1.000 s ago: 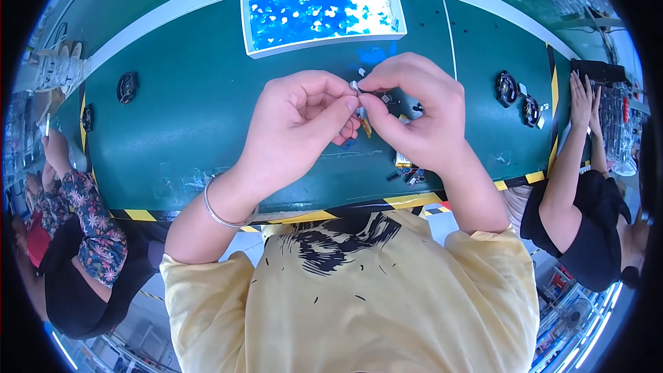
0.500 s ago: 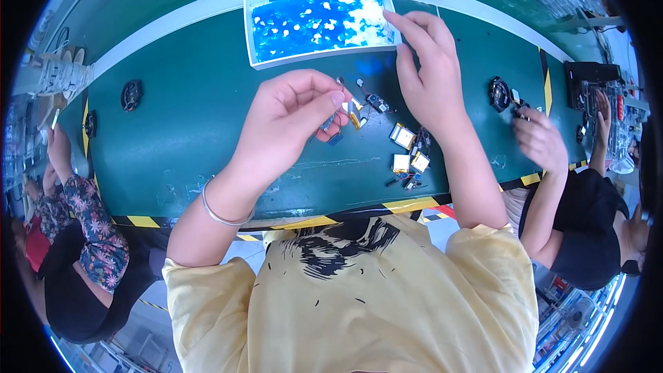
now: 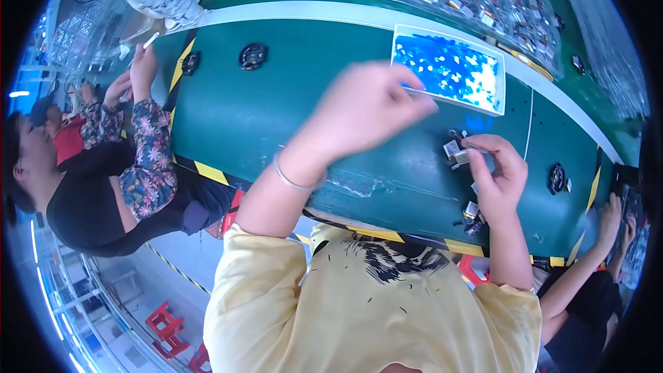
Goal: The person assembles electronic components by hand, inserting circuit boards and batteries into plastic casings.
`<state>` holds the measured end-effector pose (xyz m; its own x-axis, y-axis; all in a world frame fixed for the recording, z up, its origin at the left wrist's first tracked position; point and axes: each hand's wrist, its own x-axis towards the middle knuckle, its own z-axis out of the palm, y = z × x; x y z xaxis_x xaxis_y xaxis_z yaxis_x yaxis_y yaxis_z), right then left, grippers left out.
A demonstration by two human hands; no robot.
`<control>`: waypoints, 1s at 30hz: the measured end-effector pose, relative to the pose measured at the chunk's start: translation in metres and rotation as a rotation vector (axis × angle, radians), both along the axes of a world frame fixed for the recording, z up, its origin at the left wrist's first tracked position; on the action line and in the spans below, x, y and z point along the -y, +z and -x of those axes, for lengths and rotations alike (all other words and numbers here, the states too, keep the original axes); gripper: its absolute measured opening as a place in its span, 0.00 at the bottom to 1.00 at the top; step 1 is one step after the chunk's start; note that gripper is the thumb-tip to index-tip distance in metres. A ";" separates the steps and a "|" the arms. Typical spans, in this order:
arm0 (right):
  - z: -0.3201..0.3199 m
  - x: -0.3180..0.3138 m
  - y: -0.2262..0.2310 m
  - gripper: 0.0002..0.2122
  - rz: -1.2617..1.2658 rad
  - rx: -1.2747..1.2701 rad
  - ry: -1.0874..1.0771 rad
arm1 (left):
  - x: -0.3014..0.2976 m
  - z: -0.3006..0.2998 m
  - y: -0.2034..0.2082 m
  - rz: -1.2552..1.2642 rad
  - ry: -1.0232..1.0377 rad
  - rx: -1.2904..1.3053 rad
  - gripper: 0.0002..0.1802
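Note:
My left hand (image 3: pixel 373 107) hovers over the table just in front of a white box (image 3: pixel 447 100). Motion smears its fingers, and I cannot make out whether anything is in them. Small blue and pale pieces (image 3: pixel 442 62) fill the box. To the right, my right hand (image 3: pixel 503 176) pinches a thin wired part (image 3: pixel 481 148), dark and reddish, between thumb and fingertips. Right beside those fingertips lie small silvery battery packs (image 3: pixel 452 149) with wires. Another wired battery cluster (image 3: pixel 472 212) lies closer to me, partly hidden by the right hand.
Round black parts (image 3: pixel 253 56) sit on the green table (image 3: pixel 290 97), with another (image 3: pixel 557 178) at right. Behind the box are clear trays (image 3: pixel 463 0) of batteries and a yellow-handled brush (image 3: pixel 528 62). Co-workers sit at left (image 3: pixel 103 166) and right (image 3: pixel 580 304).
The view has swung left. My right hand has left the box and now pinches a wired part by the batteries. My left hand has moved away from them toward the box's left end.

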<state>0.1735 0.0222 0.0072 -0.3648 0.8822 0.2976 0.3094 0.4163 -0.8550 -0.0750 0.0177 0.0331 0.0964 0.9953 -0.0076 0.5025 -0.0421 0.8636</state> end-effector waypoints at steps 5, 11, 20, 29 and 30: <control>-0.009 -0.003 0.005 0.07 0.222 -0.249 -0.019 | -0.011 0.141 -0.001 -0.024 0.876 -0.669 0.20; -0.009 -0.006 0.010 0.07 0.290 -0.353 -0.016 | -0.011 0.177 -0.025 0.204 0.689 -0.622 0.28; -0.010 -0.007 0.009 0.07 0.193 -0.350 -0.073 | -0.031 0.040 -0.030 -0.139 0.290 0.219 0.11; 0.000 -0.005 0.010 0.08 -0.033 -0.283 -0.073 | 0.005 -0.060 -0.008 0.239 -0.028 0.720 0.14; 0.000 -0.004 0.009 0.07 -0.042 -0.244 -0.077 | 0.006 -0.063 -0.007 0.236 -0.026 0.706 0.14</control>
<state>0.1734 0.0267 0.0163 -0.2100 0.8896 0.4057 0.1286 0.4365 -0.8905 -0.0125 0.0116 0.0256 0.1810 0.9723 -0.1481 -0.1736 0.1798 0.9683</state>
